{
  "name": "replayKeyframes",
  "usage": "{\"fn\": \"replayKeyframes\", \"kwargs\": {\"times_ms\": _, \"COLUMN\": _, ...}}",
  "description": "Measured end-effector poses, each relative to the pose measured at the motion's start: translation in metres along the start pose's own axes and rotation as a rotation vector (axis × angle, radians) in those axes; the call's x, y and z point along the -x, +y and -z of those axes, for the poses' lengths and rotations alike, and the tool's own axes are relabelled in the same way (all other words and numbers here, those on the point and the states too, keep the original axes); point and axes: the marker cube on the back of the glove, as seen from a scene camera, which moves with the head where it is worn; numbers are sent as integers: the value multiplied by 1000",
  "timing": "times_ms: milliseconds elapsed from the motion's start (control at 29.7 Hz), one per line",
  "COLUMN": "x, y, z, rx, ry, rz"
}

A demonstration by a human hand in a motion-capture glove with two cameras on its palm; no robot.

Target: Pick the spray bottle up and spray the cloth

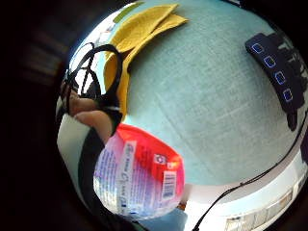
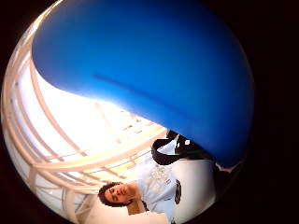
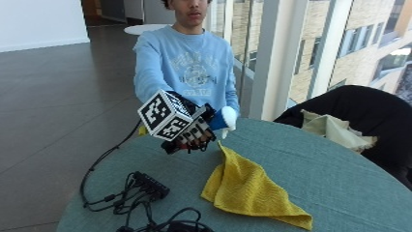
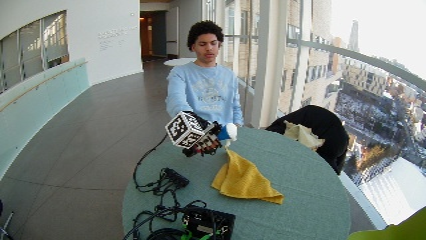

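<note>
A person behind a round table (image 3: 360,193) with a woven, teal-grey top holds the gloved right hand (image 3: 193,129) raised above its near edge, fingers curled round a spray bottle (image 3: 222,121), of which only the blue and white head pokes out past the glove. Just beside and below the hand, a yellow cloth (image 3: 248,191) of nubbly terry lies rumpled on the table, folded to a rough triangle with one corner peaking up toward the bottle. The little-finger palm view gives what the outside views hide: the bottle's lower body (image 1: 139,175), rounded, translucent and pinkish with a red top band and a printed label with a barcode, sitting against the palm, with the cloth (image 1: 144,29) on the tabletop beyond it. The thumb-side view is mostly filled by a smooth, glossy blue dome (image 2: 154,70), probably the sprayer head seen very close. A black power strip (image 3: 151,186) with tangled cables lies on the table apart from the cloth, and a dark chair (image 3: 360,116) with a pale fabric draped on it stands at the far side.
</note>
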Motion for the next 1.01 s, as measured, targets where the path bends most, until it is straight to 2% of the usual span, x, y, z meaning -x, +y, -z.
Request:
{"fn": "replayKeyframes", "kwargs": {"times_ms": 673, "x": 5, "y": -2, "z": -4, "rx": -4, "ry": -2, "rz": -1}}
{"fn": "replayKeyframes", "kwargs": {"times_ms": 1010, "x": 36, "y": 1, "z": -15, "rx": -81, "ry": -51, "rz": 132}}
